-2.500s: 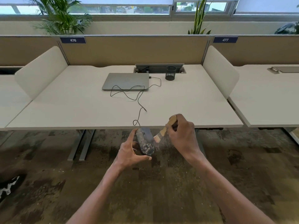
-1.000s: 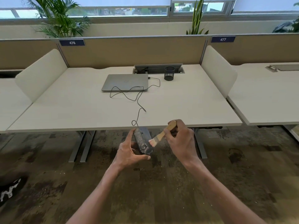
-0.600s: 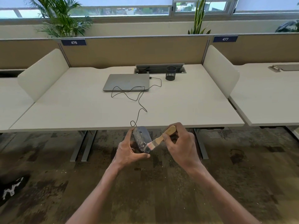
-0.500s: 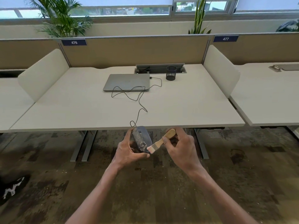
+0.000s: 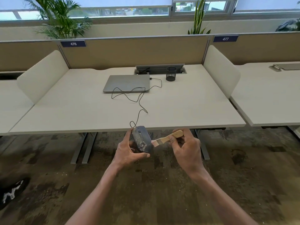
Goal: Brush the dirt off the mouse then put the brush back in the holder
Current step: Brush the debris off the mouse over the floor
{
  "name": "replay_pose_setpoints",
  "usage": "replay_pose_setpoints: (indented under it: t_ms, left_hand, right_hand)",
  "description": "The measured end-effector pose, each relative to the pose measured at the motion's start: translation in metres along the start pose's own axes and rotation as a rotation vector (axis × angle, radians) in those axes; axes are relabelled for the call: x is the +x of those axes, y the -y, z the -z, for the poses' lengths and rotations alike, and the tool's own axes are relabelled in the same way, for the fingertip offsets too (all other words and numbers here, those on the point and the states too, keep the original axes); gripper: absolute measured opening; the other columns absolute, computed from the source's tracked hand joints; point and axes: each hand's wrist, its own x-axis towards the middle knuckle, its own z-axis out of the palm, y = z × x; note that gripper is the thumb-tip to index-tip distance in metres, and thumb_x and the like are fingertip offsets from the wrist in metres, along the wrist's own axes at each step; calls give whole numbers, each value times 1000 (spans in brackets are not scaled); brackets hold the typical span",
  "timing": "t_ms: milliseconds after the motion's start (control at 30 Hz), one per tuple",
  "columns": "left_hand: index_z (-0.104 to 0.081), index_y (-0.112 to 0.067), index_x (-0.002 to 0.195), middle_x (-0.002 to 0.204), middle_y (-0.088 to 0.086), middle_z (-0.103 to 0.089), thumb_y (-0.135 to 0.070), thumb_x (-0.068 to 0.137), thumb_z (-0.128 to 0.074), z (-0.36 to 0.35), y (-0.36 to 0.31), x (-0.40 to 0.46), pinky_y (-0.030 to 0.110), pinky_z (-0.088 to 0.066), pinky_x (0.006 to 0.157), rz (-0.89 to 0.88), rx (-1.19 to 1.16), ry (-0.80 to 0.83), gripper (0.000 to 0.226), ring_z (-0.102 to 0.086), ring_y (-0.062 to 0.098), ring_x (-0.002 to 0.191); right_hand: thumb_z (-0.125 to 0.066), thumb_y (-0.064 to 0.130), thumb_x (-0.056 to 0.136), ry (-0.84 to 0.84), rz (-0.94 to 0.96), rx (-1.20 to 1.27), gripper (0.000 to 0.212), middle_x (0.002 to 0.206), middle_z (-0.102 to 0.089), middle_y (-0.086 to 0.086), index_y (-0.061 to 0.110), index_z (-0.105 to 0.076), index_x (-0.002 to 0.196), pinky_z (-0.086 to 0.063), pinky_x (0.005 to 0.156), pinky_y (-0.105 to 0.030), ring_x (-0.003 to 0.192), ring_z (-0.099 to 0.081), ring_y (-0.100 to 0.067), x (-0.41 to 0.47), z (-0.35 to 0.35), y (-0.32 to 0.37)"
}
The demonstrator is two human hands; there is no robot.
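My left hand grips a dark grey wired mouse, held in the air just in front of the desk edge, its top speckled with pale dust. My right hand holds a small brush by its wooden handle. The bristle end touches the mouse's right side. The black mesh holder stands upright at the back of the desk, right of the laptop. The mouse cable runs across the desk to the laptop.
A shut grey laptop lies at the back middle of the white desk. White side dividers flank the desk. An open cable hatch sits behind the holder. Patterned carpet lies below, with a dark shoe at the lower left.
The brush has tilted flatter and slid to the mouse's right side. My left hand has turned the mouse so its top faces left and raised it slightly toward the desk edge.
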Motion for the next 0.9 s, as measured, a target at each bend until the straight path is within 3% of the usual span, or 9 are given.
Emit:
replay_pose_setpoints:
  t_ms: [233,467,700,900]
  left_hand:
    - [-21,-25,157,129,11,-66,-40,56,-97,-4,-6,-1,6,-52,68,-9,-13,11,127,-64,-2,88]
    - [-22,-28,156,132,12,-64,-55,51,-92,-1,-5,-6,10,-53,75,-34,-12,8,129,-66,5,92]
    - [-22,-31,155,121,-1,-63,-39,58,-96,-3,-11,-10,6,-52,68,-42,-26,5,122,-63,-4,91]
    - [-22,-31,156,122,5,-66,-46,55,-96,0,-7,-13,6,-53,71,-48,-26,18,126,-68,5,93]
  right_hand:
    - [-73,19,91,33,-3,-5,19,85,-73,4,14,-60,104,-61,60,-29,73,-72,-12,0,-6,6]
    - [-73,15,91,-35,-11,-52,21,82,-70,3,11,-60,106,-53,59,-8,70,-68,-7,6,3,8]
    - [-72,18,91,-1,-15,-14,20,85,-72,3,12,-60,106,-60,60,-21,73,-72,-10,3,-4,15]
    - [-71,15,92,-32,-40,-93,18,83,-68,4,12,-60,106,-52,57,-9,68,-65,-6,11,3,8]
